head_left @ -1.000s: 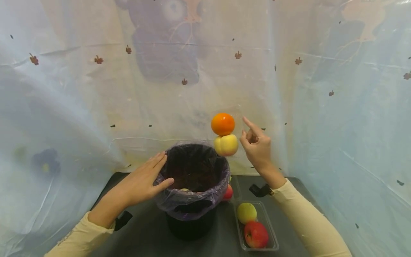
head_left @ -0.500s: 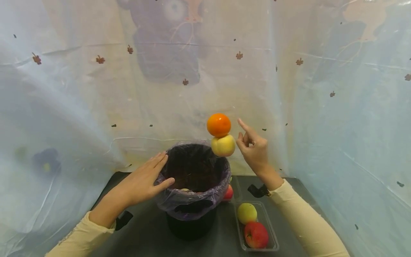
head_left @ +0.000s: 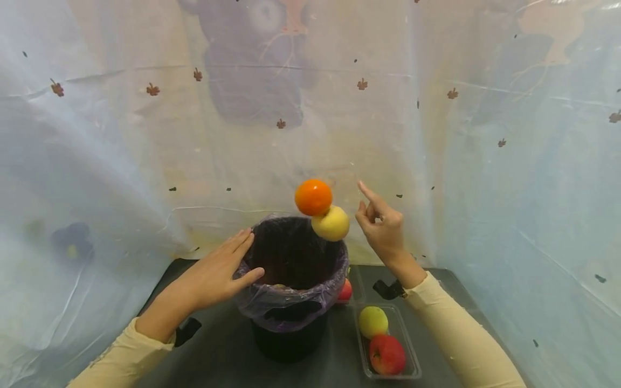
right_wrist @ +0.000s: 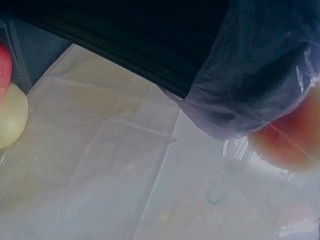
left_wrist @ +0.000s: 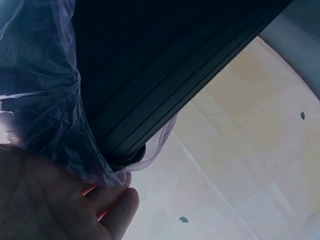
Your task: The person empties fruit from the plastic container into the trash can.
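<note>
My left hand [head_left: 215, 272] rests on the left rim of a black bin [head_left: 288, 342] lined with a purple plastic bag [head_left: 310, 302]; its fingers look straight. Its fingertips touch the bag in the left wrist view. Above the bin's far right rim, my right hand [head_left: 385, 226] holds a clear plastic tray [head_left: 352, 171], barely visible and tilted toward the bin. A glossy orange fruit [head_left: 313, 198] and a pale yellow fruit [head_left: 331, 223] lie against each other at the tray, left of the fingers. Some pieces show dimly inside the bin.
Right of the bin, a clear tray [head_left: 413, 350] holds a yellow-green apple [head_left: 373, 322] and a red apple [head_left: 387, 354]. Another red fruit [head_left: 345, 291] is partly hidden behind the bin. Patterned plastic sheeting [head_left: 145, 151] encloses the dark table [head_left: 208, 355].
Both the orange and yellow fruits have moved left and slightly down over the bin, the orange one farther. My right hand has shifted a little left. My left hand stays put.
</note>
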A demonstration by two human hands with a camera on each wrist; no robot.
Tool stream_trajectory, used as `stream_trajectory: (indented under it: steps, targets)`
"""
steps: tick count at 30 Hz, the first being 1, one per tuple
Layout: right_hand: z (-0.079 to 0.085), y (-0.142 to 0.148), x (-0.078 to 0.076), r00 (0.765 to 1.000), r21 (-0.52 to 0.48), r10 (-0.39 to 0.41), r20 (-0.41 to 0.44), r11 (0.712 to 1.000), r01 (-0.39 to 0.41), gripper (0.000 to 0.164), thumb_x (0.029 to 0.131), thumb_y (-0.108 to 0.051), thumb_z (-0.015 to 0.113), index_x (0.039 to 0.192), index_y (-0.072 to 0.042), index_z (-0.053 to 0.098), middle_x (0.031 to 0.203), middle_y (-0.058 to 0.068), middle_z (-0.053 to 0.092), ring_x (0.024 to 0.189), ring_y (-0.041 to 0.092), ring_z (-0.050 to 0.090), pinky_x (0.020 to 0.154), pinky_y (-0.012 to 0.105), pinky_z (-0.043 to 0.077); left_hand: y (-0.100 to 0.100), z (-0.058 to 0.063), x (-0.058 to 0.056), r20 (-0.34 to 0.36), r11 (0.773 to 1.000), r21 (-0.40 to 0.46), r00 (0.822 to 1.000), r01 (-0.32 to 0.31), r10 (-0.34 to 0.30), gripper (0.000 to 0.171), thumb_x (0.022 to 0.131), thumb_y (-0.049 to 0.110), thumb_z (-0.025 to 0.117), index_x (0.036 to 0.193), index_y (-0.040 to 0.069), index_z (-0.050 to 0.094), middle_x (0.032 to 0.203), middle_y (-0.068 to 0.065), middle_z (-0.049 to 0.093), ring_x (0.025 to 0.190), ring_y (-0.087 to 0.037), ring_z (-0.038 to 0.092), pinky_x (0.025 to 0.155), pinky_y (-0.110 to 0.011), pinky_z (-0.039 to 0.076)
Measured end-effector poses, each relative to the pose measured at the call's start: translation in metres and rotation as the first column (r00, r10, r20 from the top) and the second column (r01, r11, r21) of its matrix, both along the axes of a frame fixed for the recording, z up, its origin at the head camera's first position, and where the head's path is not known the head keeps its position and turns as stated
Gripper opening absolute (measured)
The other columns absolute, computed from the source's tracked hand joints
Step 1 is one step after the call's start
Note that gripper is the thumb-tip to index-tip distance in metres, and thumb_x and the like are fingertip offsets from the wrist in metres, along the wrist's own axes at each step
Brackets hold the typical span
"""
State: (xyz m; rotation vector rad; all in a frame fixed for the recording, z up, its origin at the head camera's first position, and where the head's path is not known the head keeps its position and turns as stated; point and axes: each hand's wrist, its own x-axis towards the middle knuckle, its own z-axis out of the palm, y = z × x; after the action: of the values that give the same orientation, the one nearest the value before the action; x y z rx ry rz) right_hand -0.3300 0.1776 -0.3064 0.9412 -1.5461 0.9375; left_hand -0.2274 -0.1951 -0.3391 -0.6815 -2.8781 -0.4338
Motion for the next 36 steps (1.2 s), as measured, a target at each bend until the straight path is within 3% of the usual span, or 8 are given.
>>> stream_trajectory:
  steps: [6,11,17,22,30,36]
  targets:
    - [-0.002,0.008,-0.002,0.999,-0.070,0.006,0.047,0.998,-0.003,0.048,0.092,0.018,0.064,0.137,0.004,0.070,0.058,0.004,0.045,0.054,0.011,0.036,0.057,0.017,0.035,0.001,0.000,-0.001,-0.011,1.000,0.001,1.000,0.007,-0.007,0.099,0.106,0.072,0.045,0.171,0.002,0.021,0.179,-0.017,0.016,0.164,-0.042,0.018,0.129,-0.064,0.020]
    - [-0.006,0.022,0.001,0.988,-0.189,0.030,0.151,0.982,0.000,0.049,0.094,0.015,0.065,0.141,0.002,0.068,0.059,0.006,0.049,0.049,0.005,0.038,0.048,0.015,0.031,0.002,0.001,-0.001,-0.010,1.000,0.002,1.000,0.004,-0.004,0.098,0.106,0.070,0.048,0.171,0.003,0.020,0.179,-0.017,0.016,0.164,-0.041,0.017,0.129,-0.065,0.019]
    - [-0.011,0.038,0.012,0.958,-0.312,0.142,0.248,0.948,-0.060,0.046,0.095,0.017,0.062,0.141,0.009,0.065,0.057,0.012,0.050,0.041,0.006,0.044,0.042,0.016,0.035,0.002,0.002,0.000,-0.004,1.000,0.008,1.000,0.005,-0.005,0.099,0.106,0.072,0.046,0.172,0.003,0.019,0.179,-0.017,0.015,0.164,-0.041,0.016,0.129,-0.065,0.019]
    - [-0.026,0.060,0.010,0.913,-0.383,0.198,0.355,0.922,-0.051,0.045,0.097,0.014,0.064,0.142,0.005,0.066,0.057,0.005,0.051,0.039,0.007,0.046,0.039,0.016,0.037,0.002,0.001,0.000,-0.012,1.000,0.011,1.000,0.018,-0.017,0.097,0.107,0.069,0.047,0.171,0.002,0.021,0.178,-0.018,0.016,0.164,-0.042,0.017,0.128,-0.066,0.021]
    - [-0.055,0.095,0.007,0.810,-0.447,0.242,0.535,0.894,0.028,0.040,0.103,0.004,0.067,0.142,-0.003,0.067,0.059,0.001,0.051,0.041,0.008,0.047,0.041,0.018,0.046,0.002,-0.001,-0.002,0.006,1.000,0.003,1.000,0.001,-0.001,0.098,0.106,0.071,0.046,0.172,0.004,0.018,0.179,-0.016,0.013,0.165,-0.040,0.014,0.129,-0.065,0.019]
    - [-0.077,0.114,0.012,0.739,-0.460,0.226,0.634,0.879,0.126,0.040,0.104,0.002,0.066,0.144,-0.001,0.065,0.060,-0.003,0.052,0.039,0.004,0.042,0.036,0.015,0.035,0.002,0.000,0.001,0.000,1.000,0.005,1.000,0.003,-0.003,0.099,0.106,0.073,0.044,0.172,0.003,0.020,0.179,-0.016,0.015,0.164,-0.041,0.016,0.128,-0.066,0.019]
